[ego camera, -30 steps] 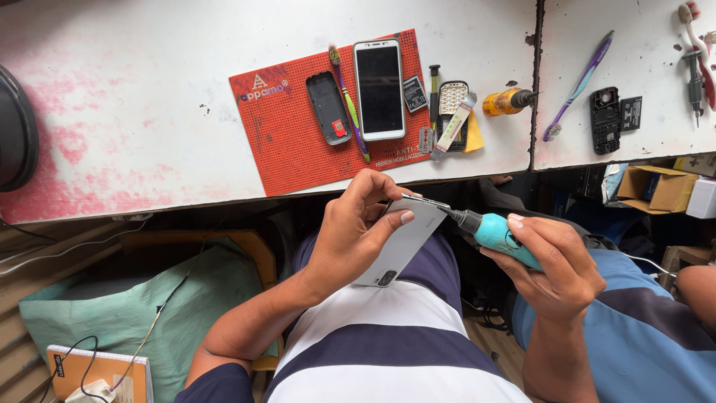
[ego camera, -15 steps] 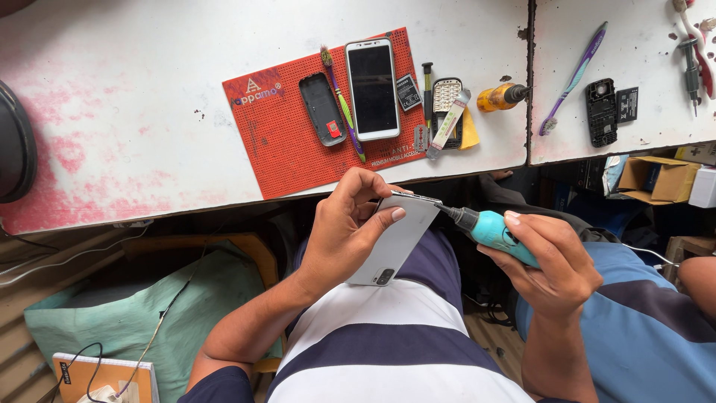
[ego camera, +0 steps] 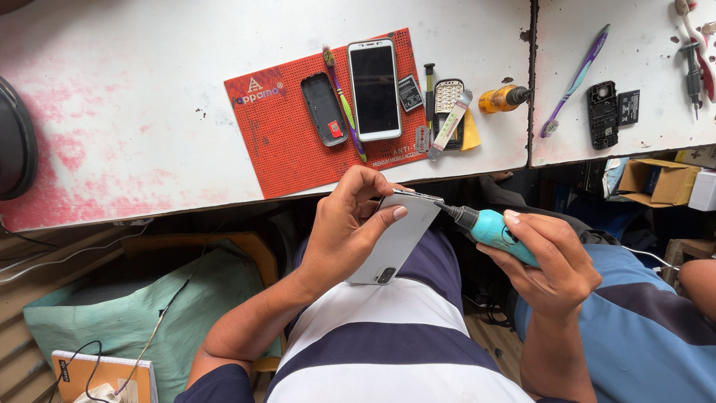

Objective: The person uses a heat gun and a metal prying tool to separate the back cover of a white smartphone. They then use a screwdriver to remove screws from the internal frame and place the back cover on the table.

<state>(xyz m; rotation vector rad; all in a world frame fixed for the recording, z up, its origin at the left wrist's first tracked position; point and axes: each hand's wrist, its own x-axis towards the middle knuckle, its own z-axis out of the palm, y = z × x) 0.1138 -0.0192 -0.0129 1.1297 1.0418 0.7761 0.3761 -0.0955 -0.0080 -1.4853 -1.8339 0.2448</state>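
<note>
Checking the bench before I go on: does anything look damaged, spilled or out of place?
Nothing looks spilled. The white tabletop is stained pink and its paint is chipped. A small keypad phone lies opened, its back off, beside a purple toothbrush. An orange bottle lies on its side.

The phone (ego camera: pixel 399 239) has a pale silver-white back. The tool (ego camera: pixel 498 231) has a turquoise handle with a black collar. The mat (ego camera: pixel 291 149) is orange-red, dotted with a fine grid of holes. The worktop (ego camera: pixel 134 112) is white, blotched with pink stains. The shirt (ego camera: pixel 388 343) has broad navy and white stripes. One toothbrush (ego camera: pixel 578 78) is purple; the small bottle (ego camera: pixel 501 98) is amber yellow.
</note>
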